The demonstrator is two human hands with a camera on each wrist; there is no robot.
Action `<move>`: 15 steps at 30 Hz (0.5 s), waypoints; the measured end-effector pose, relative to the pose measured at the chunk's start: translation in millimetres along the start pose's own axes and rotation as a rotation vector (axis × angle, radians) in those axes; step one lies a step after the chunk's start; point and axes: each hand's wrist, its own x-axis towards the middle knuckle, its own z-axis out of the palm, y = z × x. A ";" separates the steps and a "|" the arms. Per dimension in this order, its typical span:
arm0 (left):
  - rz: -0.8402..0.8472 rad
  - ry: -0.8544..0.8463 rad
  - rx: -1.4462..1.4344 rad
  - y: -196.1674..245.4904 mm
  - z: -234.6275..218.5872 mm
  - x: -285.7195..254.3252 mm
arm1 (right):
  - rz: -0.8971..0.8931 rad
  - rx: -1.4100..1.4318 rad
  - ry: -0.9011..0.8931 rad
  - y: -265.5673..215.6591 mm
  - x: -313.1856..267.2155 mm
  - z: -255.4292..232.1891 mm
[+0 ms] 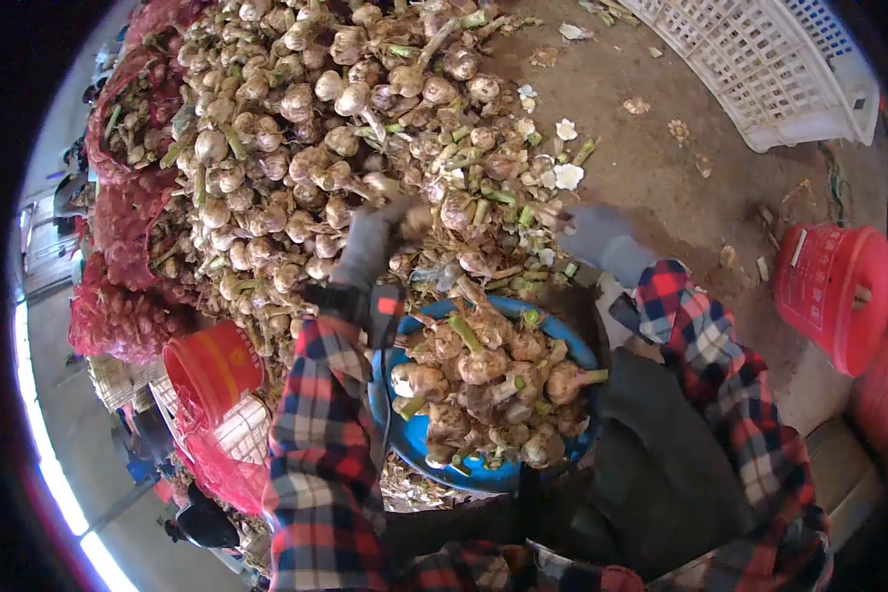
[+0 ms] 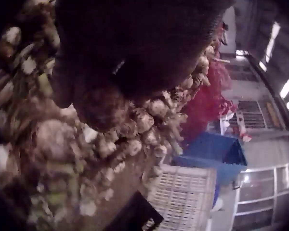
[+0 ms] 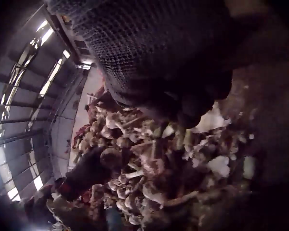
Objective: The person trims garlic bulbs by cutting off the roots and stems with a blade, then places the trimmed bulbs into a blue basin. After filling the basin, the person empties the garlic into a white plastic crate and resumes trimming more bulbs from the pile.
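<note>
My gloved left hand point(image 1: 373, 242) reaches into the large heap of garlic point(image 1: 306, 118) and grips a garlic bulb point(image 2: 102, 108), blurred in the head view. To the right, my gloved right hand point(image 1: 602, 242) hovers at the heap's edge, over cut stems and peelings. In the right wrist view its fingers point(image 3: 197, 103) look curled and dark; I cannot tell what, if anything, they hold. Close in front of my body sits a blue basin point(image 1: 380, 395) filled with garlic bulbs point(image 1: 483, 365), short stem stubs on several of them.
A white plastic crate point(image 1: 750, 79) stands at the far right, and a red bucket point(image 1: 834, 291) nearer on that side. Another red bucket point(image 1: 217, 370) lies left of my left arm. Red mesh sacks point(image 1: 133, 217) line the heap's left. Scraps dot the brown floor point(image 1: 661, 148).
</note>
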 end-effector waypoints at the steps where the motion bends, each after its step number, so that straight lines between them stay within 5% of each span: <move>1: 0.212 -0.055 0.309 -4.2 3.1 -3.7 | -0.060 -0.024 0.002 -15.7 -4.3 -6.0; 2: 0.420 -0.116 0.616 -7.2 7.0 -7.6 | -0.063 -0.018 0.002 -32.2 -10.2 -11.2; 3: 0.420 -0.118 0.622 2.2 18.1 -13.2 | -0.150 -0.004 -0.009 -48.1 -15.7 -16.2; 5: -0.320 -0.084 -0.069 28.1 43.8 -25.0 | -0.235 0.010 -0.020 -53.6 -17.5 -16.8; 8: -0.312 -0.035 0.022 40.9 47.0 -36.5 | -0.285 -0.014 -0.049 -30.9 0.9 3.4; 10: -0.303 -0.027 0.099 43.3 39.8 -40.9 | -0.004 -0.166 -0.161 21.4 25.7 24.6; 12: 0.105 0.105 -0.029 25.2 36.1 -44.5 | 0.053 -0.079 -0.072 44.9 25.3 29.8; 13: 0.071 0.215 -0.034 5.9 34.3 -43.5 | 0.118 0.010 0.013 53.0 21.7 36.8; 14: -0.156 0.334 -0.464 -36.0 33.0 -36.8 | 0.123 0.010 0.011 43.7 12.6 33.2; 15: -0.193 0.271 -0.731 -9.6 42.0 -39.8 | 0.055 -0.024 0.027 20.2 0.0 20.0</move>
